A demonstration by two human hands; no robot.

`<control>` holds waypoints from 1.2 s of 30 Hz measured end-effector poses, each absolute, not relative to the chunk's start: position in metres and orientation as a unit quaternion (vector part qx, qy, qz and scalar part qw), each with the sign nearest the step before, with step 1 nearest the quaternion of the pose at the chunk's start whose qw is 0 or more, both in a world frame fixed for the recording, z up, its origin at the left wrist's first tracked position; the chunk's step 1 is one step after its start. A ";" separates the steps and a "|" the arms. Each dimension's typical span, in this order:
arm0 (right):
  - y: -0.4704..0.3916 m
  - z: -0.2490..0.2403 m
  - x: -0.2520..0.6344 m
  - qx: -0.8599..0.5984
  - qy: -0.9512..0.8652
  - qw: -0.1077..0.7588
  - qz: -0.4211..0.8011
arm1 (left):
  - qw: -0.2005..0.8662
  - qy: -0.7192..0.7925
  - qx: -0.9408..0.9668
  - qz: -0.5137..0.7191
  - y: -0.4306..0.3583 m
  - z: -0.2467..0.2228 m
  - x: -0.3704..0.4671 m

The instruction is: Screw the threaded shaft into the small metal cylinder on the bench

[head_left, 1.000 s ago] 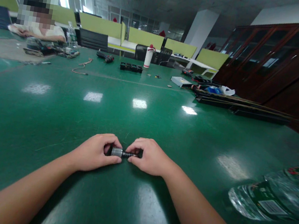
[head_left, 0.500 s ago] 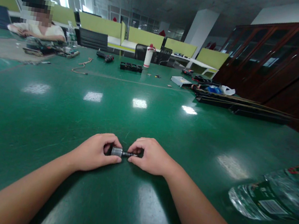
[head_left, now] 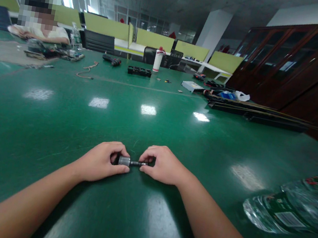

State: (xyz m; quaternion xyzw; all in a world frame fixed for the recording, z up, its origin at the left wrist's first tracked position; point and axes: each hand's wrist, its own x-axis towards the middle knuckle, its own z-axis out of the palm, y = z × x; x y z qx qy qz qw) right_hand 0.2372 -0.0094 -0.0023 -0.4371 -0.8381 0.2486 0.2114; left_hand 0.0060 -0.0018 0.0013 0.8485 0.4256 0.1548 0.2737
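A small silver metal cylinder point(head_left: 124, 160), much like a little motor, lies sideways just above or on the green table point(head_left: 115, 124). My left hand point(head_left: 102, 162) is closed on it between thumb and fingers. From its right end runs a thin metal shaft point(head_left: 134, 163). Farther along the shaft is a dark, ringed piece point(head_left: 142, 164), pinched by thumb and fingertips of my right hand point(head_left: 163, 166). My fingers cover the right end of this piece, and its exact kind is unclear.
Large clear water bottles point(head_left: 293, 206) with green labels lie at right. Toward the back stand a white bottle point(head_left: 158, 60), a black slotted block point(head_left: 139, 71), a power drill point(head_left: 112, 60) and long black strips point(head_left: 257, 113). A person point(head_left: 43, 32) sits at the far left.
My right hand has moved slightly right, with the ringed piece in its grip. More bare shaft shows beside the cylinder. My left hand has stayed in place.
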 end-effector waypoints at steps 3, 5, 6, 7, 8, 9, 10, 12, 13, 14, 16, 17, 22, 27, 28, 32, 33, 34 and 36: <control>-0.009 -0.002 0.239 -0.437 -0.837 0.211 0.252 | 0.277 0.425 0.848 0.155 -0.002 0.002 0.006; -0.009 -0.002 0.239 -0.438 -0.836 0.211 0.256 | 0.277 0.424 0.848 0.156 -0.003 0.002 0.006; -0.009 -0.002 0.240 -0.439 -0.835 0.211 0.258 | 0.276 0.423 0.849 0.156 -0.003 0.002 0.006; -0.009 -0.002 0.240 -0.440 -0.834 0.211 0.259 | 0.275 0.423 0.849 0.157 -0.002 0.002 0.006; -0.009 -0.002 0.240 -0.441 -0.833 0.210 0.260 | 0.274 0.423 0.849 0.157 -0.002 0.002 0.006; -0.008 -0.002 0.241 -0.441 -0.833 0.209 0.260 | 0.274 0.424 0.849 0.157 -0.002 0.002 0.006; -0.008 -0.002 0.242 -0.443 -0.833 0.207 0.257 | 0.275 0.424 0.848 0.157 -0.002 0.001 0.006; -0.007 -0.001 0.244 -0.450 -0.834 0.203 0.247 | 0.277 0.426 0.847 0.155 -0.002 0.001 0.005; -0.006 -0.001 0.246 -0.455 -0.833 0.202 0.241 | 0.277 0.428 0.846 0.155 -0.002 0.001 0.005; -0.005 -0.001 0.248 -0.461 -0.831 0.201 0.236 | 0.276 0.429 0.846 0.154 -0.002 0.002 0.004; -0.003 0.000 0.251 -0.474 -0.826 0.201 0.231 | 0.275 0.432 0.845 0.153 -0.002 0.002 0.004; -0.002 0.000 0.252 -0.478 -0.823 0.202 0.232 | 0.274 0.433 0.845 0.151 -0.002 0.002 0.003; -0.001 -0.001 0.255 -0.470 -0.823 0.200 0.246 | 0.273 0.435 0.846 0.146 -0.002 0.003 0.004; -0.003 0.001 0.252 -0.452 -0.834 0.196 0.249 | 0.271 0.436 0.846 0.148 -0.002 0.003 0.005; -0.004 0.001 0.251 -0.449 -0.835 0.195 0.251 | 0.272 0.435 0.845 0.148 -0.002 0.003 0.005; -0.004 -0.004 0.244 -0.435 -0.835 0.210 0.262 | 0.271 0.434 0.846 0.149 -0.002 0.002 0.006; -0.004 -0.007 0.241 -0.427 -0.836 0.221 0.263 | 0.270 0.433 0.846 0.151 -0.002 0.001 0.006; -0.004 -0.009 0.237 -0.413 -0.840 0.232 0.263 | 0.270 0.432 0.847 0.154 -0.002 0.001 0.005; -0.003 -0.016 0.229 -0.393 -0.844 0.255 0.261 | 0.272 0.430 0.846 0.160 -0.002 0.000 0.005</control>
